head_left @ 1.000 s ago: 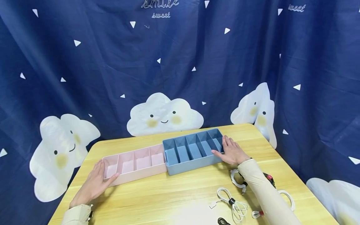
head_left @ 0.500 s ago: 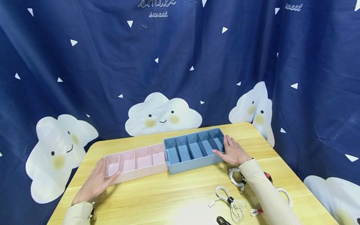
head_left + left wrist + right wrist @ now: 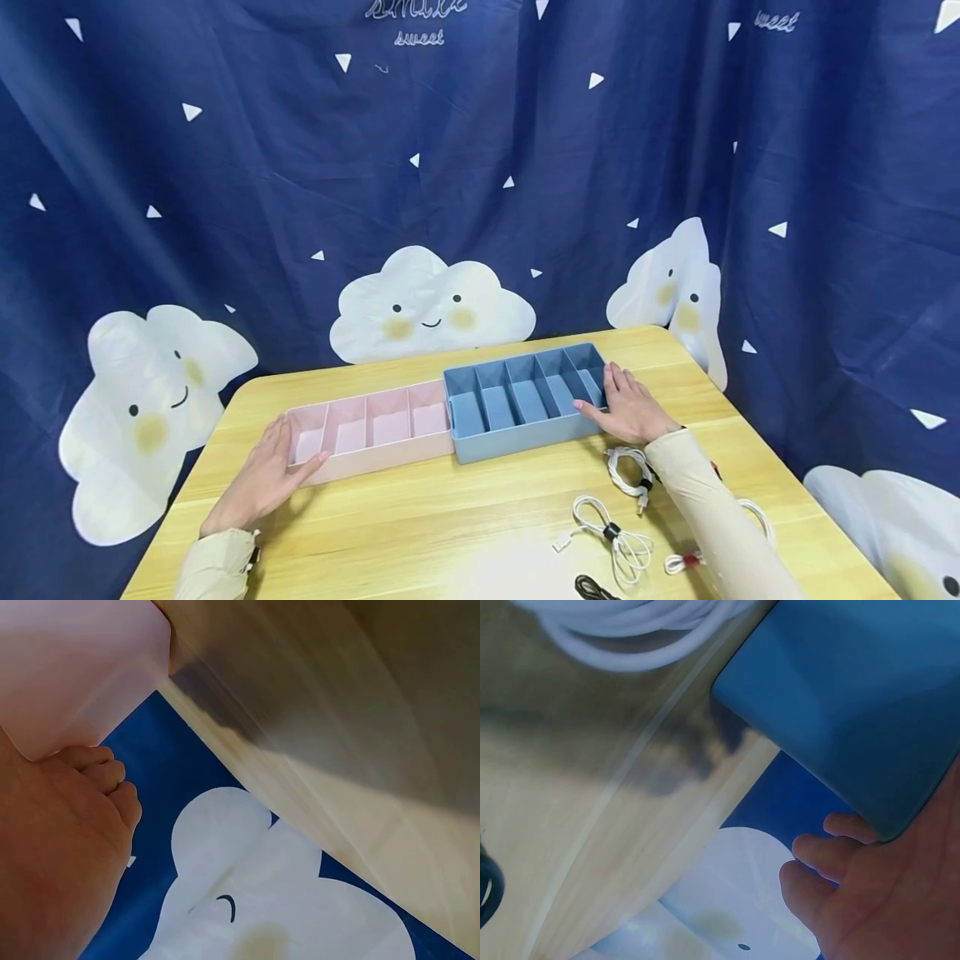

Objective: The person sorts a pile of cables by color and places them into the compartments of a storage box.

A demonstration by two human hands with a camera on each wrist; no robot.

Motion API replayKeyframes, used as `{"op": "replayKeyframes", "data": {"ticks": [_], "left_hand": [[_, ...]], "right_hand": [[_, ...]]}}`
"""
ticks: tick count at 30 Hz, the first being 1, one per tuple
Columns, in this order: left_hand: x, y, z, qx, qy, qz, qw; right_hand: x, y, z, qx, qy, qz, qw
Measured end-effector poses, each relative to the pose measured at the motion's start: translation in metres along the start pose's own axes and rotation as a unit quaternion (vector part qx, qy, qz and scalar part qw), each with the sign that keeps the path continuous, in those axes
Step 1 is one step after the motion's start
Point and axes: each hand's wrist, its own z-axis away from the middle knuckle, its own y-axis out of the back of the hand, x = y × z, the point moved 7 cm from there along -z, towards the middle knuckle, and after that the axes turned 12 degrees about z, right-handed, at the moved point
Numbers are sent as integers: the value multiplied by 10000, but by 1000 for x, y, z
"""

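Observation:
A pink divided organizer box [image 3: 378,456] and a blue divided organizer box [image 3: 525,439] stand end to end on the wooden table [image 3: 420,533], at an angle. My left hand [image 3: 258,479] presses the pink box's left end, fingers extended along it and thumb at the front corner. At the blue box's right end rests my right hand [image 3: 632,408], its fingers straight and its thumb on the front rim. In the left wrist view, fingertips show at the pink box's wall [image 3: 82,667]. The right wrist view shows fingers [image 3: 829,855] by the blue wall [image 3: 855,705].
Several coiled cables lie at the right front, among them a white cable with a black tie [image 3: 611,533], a white coil [image 3: 628,475] and a black cable [image 3: 592,588]. The right sleeve [image 3: 712,508] covers some. A blue cloud-patterned curtain [image 3: 450,183] hangs behind.
Both boxes have slid slightly to the right across the table, with both hands moving along at their ends. The head view has shifted slightly.

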Motion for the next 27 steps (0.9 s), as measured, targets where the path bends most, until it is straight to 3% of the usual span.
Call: {"op": "replayKeyframes", "data": {"ticks": [27], "left_hand": [[6,-6,-10,-126,-66,82,9999]], "right_hand": [[10,-1,12,38,-160,4,9999]]}}
